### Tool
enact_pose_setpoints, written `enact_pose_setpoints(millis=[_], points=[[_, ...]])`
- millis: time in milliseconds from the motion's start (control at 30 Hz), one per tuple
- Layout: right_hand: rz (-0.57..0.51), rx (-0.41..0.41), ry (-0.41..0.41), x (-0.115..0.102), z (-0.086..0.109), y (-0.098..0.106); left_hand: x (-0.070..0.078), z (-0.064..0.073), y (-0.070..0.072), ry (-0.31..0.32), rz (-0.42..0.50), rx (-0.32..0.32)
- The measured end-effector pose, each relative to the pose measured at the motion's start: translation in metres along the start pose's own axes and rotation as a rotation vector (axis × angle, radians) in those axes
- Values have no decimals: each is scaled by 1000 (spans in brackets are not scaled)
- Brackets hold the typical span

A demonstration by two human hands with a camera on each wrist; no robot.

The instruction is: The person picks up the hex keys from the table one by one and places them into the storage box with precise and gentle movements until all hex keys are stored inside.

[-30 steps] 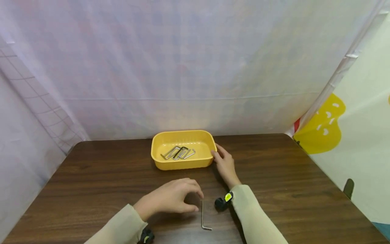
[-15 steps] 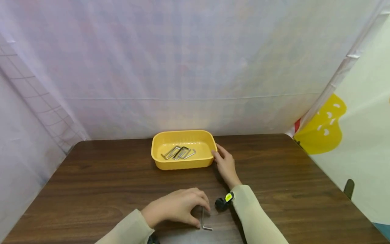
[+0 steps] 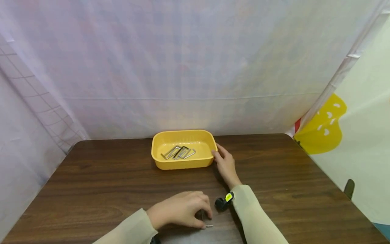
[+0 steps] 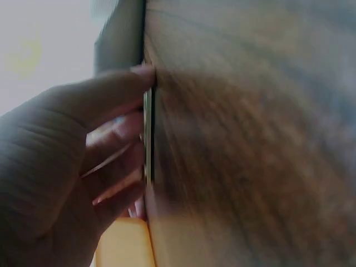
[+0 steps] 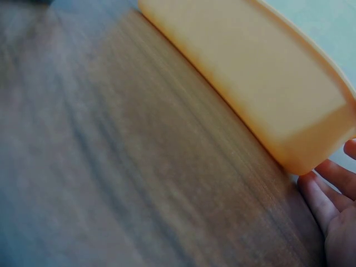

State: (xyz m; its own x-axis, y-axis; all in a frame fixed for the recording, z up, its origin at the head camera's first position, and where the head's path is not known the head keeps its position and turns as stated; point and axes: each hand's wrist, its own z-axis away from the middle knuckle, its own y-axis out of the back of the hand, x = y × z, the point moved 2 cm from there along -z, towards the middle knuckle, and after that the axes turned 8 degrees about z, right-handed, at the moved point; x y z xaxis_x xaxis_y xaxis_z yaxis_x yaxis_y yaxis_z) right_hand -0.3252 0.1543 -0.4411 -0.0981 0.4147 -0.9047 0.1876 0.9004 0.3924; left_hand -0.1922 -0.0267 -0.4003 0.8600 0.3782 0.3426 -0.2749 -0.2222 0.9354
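At the near part of the wooden table, my left hand [image 3: 184, 208] pinches a silver hex key [image 3: 209, 226] between thumb and fingers. Most of its long arm is hidden by the hand; the short arm pokes out to the right. In the left wrist view the key [image 4: 149, 136] appears as a thin bar along the fingertips, close to the tabletop. My right hand [image 3: 226, 166] holds the right end of a yellow plastic basket [image 3: 182, 165], thumb at the rim and fingers along the outside. Several hex keys [image 3: 178, 153], silver and one black, lie together inside the basket.
The dark wooden table [image 3: 106, 176] reaches back to a pale hanging curtain [image 3: 182, 67] right behind the basket. Another white cloth [image 3: 359, 152] with yellow shapes hangs at the right edge. A black wrist camera [image 3: 221, 204] sits beside the right sleeve.
My left hand has come down and towards me, and its fingers have closed on the hex key, which has shifted slightly. My right hand and the basket have stayed put.
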Motion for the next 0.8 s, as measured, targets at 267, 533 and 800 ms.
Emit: enact_pose_setpoints(millis=[267,533,800], points=[[13,-5,-8,1,-1,-1,-10,6,0,127,-11,85],[2,-11,-6,0,-2,-1,-21,13,8,293,120,87],[1,-11,-6,0,-1,-1,-20,15,14,299,124,102]])
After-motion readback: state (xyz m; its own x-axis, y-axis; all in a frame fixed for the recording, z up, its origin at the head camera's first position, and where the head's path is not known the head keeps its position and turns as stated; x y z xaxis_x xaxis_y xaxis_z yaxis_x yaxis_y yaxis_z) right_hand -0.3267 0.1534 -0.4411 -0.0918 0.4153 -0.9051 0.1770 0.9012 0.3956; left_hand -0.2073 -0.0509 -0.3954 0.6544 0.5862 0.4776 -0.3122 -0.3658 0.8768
